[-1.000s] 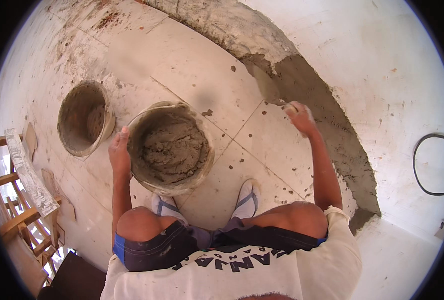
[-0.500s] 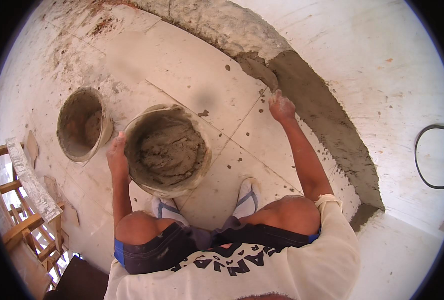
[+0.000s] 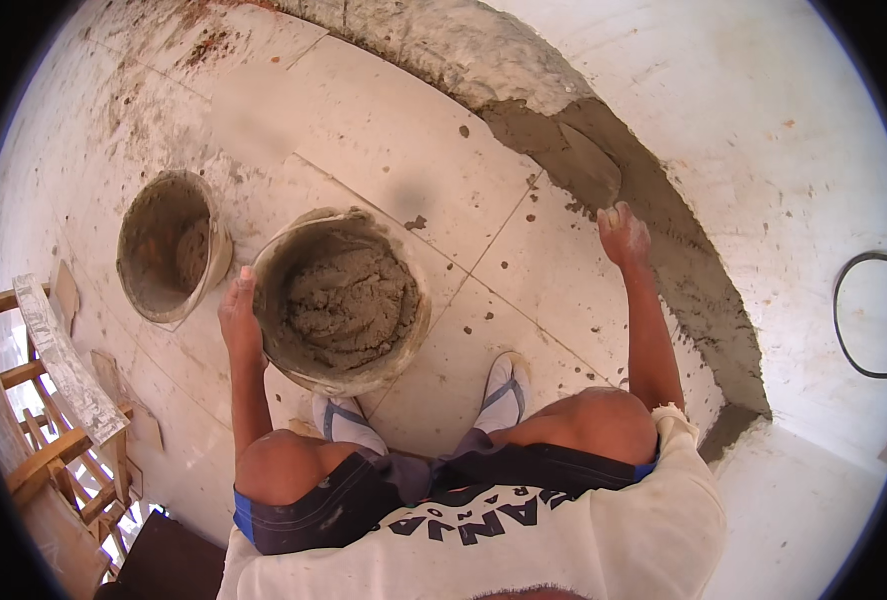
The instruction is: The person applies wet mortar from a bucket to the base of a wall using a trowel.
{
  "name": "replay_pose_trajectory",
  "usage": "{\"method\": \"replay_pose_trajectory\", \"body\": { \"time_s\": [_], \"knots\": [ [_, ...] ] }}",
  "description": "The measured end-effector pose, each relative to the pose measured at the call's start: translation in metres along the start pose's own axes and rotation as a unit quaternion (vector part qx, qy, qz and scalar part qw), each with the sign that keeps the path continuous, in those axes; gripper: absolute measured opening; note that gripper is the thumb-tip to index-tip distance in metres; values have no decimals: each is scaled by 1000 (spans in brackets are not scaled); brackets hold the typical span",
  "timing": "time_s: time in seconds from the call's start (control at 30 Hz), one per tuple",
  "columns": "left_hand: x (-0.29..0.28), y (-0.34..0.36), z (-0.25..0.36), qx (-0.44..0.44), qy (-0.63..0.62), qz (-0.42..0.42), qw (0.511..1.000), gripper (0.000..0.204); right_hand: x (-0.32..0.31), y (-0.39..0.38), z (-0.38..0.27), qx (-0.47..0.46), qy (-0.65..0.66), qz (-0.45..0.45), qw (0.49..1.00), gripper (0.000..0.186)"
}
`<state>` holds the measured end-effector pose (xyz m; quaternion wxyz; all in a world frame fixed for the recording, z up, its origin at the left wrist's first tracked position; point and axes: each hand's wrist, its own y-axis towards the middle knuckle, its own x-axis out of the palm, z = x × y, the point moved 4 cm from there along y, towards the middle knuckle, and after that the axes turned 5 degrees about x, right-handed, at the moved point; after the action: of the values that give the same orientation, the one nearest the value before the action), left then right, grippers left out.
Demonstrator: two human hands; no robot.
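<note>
gripping trowel (image 3: 592,165), steadying mortar bucket (image 3: 341,300)

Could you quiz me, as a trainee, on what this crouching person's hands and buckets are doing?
1. True or false: the left hand rests on the rim of the round mortar-filled bucket.
2. Which does the right hand reach toward: A) the wooden ladder, B) the grey wet mortar strip at the foot of the white wall, C) the black cable?
3. How full is the second, dirty round bucket on the tiled floor, compared with the first?

Key: 1 true. 2 B. 3 Much emptier; only a little mortar clings inside.
</note>
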<state>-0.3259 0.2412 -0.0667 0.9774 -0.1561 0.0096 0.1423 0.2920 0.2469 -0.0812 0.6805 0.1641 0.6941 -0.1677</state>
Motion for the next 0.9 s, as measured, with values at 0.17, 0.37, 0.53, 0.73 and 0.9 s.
{"method": "replay_pose_trajectory", "body": {
  "time_s": [0.17, 0.37, 0.53, 0.73, 0.9],
  "knots": [
    [-7, 2, 2, -26, -9, 4, 1000, 45, 21, -21, -37, -93, 45, -16, 995, 40],
    [-7, 7, -5, -26, -22, -5, 999, 46, 81, -2, -87, -82, 20, -99, 992, 50],
    [1, 5, 0, -16, 2, 4, 1000, 44, 92, 20, -93, -21, 6, -122, 992, 53],
    [1, 0, 5, -18, -22, -4, 1000, 42, 83, 18, -79, 0, 12, -112, 994, 54],
    [4, -1, 6, -5, -3, -5, 1000, 41, 49, 22, -54, 0, 15, -90, 996, 51]
  ]
}}
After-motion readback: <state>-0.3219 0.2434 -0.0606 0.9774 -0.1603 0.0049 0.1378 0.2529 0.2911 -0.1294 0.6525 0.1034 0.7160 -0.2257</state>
